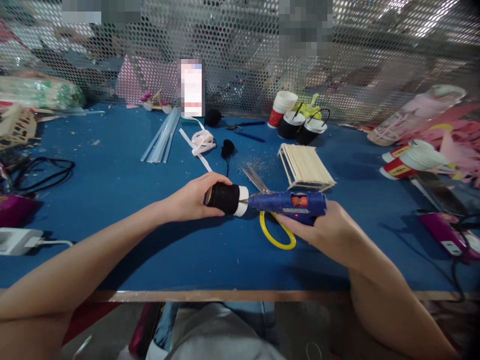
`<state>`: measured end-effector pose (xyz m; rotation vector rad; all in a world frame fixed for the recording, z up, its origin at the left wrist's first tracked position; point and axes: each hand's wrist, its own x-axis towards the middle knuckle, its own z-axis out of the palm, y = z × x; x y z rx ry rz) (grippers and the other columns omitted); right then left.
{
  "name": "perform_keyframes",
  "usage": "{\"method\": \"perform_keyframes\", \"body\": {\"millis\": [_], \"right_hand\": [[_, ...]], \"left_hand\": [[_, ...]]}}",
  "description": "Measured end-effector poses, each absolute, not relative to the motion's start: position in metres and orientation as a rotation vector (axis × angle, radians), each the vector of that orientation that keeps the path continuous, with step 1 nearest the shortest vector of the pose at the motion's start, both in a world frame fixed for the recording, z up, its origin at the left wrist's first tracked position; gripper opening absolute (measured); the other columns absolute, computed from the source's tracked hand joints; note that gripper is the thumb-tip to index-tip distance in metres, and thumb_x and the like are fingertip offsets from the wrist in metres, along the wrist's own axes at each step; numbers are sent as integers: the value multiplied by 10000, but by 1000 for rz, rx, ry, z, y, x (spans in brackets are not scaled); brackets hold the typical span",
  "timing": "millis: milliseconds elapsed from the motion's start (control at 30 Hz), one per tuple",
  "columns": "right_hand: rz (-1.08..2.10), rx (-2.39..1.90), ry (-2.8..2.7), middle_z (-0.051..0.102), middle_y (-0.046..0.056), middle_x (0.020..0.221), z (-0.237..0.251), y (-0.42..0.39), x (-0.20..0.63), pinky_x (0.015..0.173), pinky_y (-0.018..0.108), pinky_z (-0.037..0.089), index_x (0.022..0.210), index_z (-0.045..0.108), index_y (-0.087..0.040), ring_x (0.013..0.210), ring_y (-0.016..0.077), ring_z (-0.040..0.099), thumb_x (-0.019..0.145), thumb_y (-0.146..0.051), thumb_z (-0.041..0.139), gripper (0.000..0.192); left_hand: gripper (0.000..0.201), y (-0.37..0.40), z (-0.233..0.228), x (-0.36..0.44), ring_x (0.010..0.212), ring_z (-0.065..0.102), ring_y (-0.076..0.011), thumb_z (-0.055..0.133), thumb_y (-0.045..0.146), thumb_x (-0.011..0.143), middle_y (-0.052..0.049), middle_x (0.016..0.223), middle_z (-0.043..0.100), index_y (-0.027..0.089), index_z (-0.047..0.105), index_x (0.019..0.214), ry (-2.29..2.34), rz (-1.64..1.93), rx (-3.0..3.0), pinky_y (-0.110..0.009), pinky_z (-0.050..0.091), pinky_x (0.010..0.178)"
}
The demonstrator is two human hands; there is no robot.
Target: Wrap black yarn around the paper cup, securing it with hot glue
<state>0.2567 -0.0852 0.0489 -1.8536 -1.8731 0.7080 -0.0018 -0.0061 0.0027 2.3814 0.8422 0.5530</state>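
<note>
My left hand (198, 198) is wrapped round a small paper cup (225, 198) covered in black, lying on its side with a white band at its right end. In my right hand (326, 227) is a blue glue gun (288, 202), a small red light glowing on its side. Its nozzle points left and meets the cup's white end; whether glue is coming out I cannot tell. Under the gun lie open scissors (278, 232) with yellow handles, partly hidden by it. A black pompom (227, 148) rests just beyond my left hand.
Behind stand two black-wrapped cups (311, 131), stacked paper cups (282, 107), a small stick-built bench (307, 166) and pliers (245, 131). White ribbon (202, 141), clear glue sticks (163, 137) and a phone (192, 89) sit further left. Purple power strips (448, 235) with cables flank both sides.
</note>
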Motion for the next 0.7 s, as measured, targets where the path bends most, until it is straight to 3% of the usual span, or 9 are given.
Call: {"method": "perform_keyframes", "body": {"millis": [233, 567, 700], "right_hand": [[611, -1703, -1945, 370, -33, 373, 55, -85, 251, 388, 281, 438, 637, 651, -227, 376, 130, 406, 680, -322, 572, 131], [716, -1758, -1868, 528, -24, 430, 49, -81, 260, 362, 259, 414, 572, 570, -220, 361, 121, 457, 687, -393, 628, 216], [775, -1695, -1753, 532, -31, 445, 49, -72, 270, 446, 268, 450, 574, 541, -212, 418, 131, 516, 702, -410, 643, 257]], "left_hand": [[542, -7, 4, 1, 971, 556, -204, 704, 299, 675, -55, 1103, 545, 202, 456, 1147, 919, 561, 2321, -343, 459, 838], [535, -7, 1, 0, 961, 576, -209, 704, 311, 681, -70, 1098, 562, 198, 461, 1144, 898, 629, 2277, -349, 473, 833], [531, -7, 2, -1, 991, 560, -211, 699, 296, 691, -75, 1116, 538, 191, 452, 1149, 881, 677, 2329, -335, 468, 847]]}}
